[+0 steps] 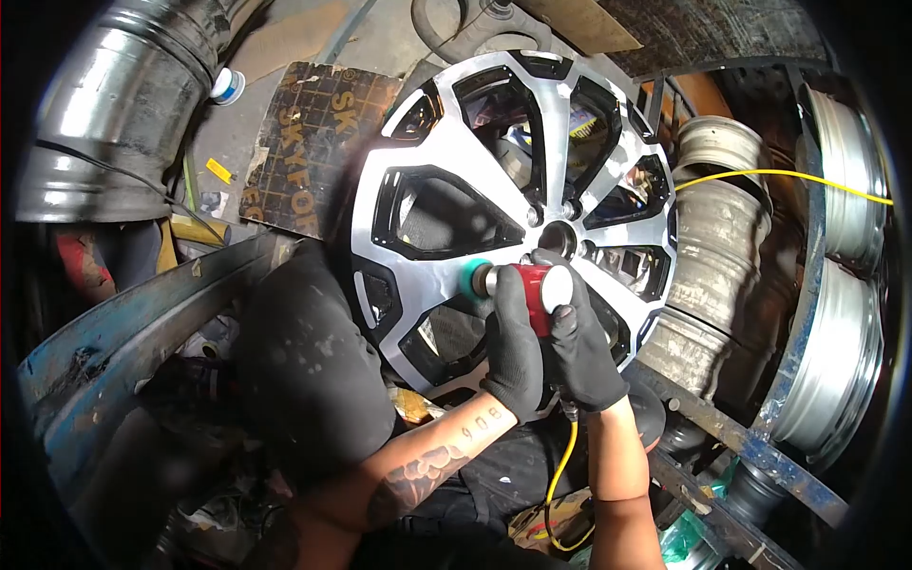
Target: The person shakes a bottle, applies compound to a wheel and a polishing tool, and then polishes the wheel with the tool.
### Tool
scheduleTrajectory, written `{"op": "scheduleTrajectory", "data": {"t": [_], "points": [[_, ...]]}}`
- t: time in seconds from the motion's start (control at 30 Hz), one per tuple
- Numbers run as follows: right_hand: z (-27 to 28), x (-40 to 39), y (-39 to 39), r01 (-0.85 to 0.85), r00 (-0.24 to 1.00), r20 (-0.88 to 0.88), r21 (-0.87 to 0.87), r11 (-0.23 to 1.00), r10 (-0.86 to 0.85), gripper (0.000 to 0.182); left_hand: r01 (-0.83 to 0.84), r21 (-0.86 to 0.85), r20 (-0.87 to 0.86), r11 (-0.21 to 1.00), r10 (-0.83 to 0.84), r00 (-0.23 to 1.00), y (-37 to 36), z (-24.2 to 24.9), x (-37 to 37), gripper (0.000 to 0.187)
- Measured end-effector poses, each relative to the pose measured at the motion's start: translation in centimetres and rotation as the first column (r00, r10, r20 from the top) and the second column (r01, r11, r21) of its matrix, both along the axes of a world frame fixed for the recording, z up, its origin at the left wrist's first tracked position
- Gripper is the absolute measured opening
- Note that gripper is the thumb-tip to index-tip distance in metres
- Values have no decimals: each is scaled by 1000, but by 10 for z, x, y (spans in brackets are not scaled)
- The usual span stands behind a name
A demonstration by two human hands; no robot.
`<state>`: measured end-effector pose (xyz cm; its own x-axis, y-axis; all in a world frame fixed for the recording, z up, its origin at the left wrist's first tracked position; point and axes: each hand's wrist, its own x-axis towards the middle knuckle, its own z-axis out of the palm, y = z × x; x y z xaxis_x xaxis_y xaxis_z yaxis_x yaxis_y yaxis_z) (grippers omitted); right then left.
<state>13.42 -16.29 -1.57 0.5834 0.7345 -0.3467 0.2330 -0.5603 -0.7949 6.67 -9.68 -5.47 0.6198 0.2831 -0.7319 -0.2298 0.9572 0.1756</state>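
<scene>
Both hands gloved in black, wrapped tight around a small red air sander (pixel 532 290). Left hand (pixel 513 347) grips the tool body from below/left, fingers fully curled on it. Right hand (pixel 579 351) closes over the rear end and right side, also fully curled, nothing else held. Teal sanding pad (pixel 472 280) at the tool's front sits against a silver spoke of the alloy wheel (pixel 446 161), just left of the hub hole (pixel 559 237).

Key relation: tool's long axis runs roughly left-right, pad end pointing left, so wheel face lies ahead of and above the hands; pad appears to be touching the spoke, hands just beside the hub. Left hand is nearer the pad end, right hand nearer the hose end. Yellow air hose (pixel 560 465) drops from under the hands btw the forearms.

Wheel stands tilted, black-and-silver face toward camera, lower rim hidden behind the person's dark-clothed knee (pixel 304 361), which crowds the wheel's lower left.

Around: stack of bare steel rims (pixel 712 247) to the right of the wheel, more rims (pixel 845 218) in a blue rack far right w/ a yellow line (pixel 788 176) across them. Shiny metal duct (pixel 114 104) top left, printed board (pixel 313 142) on floor behind the wheel, blue metal frame (pixel 123 313) at left.
</scene>
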Motion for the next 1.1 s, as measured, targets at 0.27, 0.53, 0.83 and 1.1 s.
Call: {"op": "scheduleTrajectory", "data": {"t": [0.27,0.53,0.83,1.1], "points": [[7,-3,11,1,998,68,55,998,-5,61,-32,63,-49,997,35,998,-4,3,6,60],[11,-4,5,26,998,62,-19,999,-25,53,-79,68,-69,995,83,994,-4,9,10,47],[1,-1,4,37,997,-68,98,995,-31,59,-74,103,-149,992,88,985,-1,8,14,53],[-15,-8,-10,121,992,21,111,986,-124,61,108,215,-123,971,-83,989,-9,-8,7,60]]}}
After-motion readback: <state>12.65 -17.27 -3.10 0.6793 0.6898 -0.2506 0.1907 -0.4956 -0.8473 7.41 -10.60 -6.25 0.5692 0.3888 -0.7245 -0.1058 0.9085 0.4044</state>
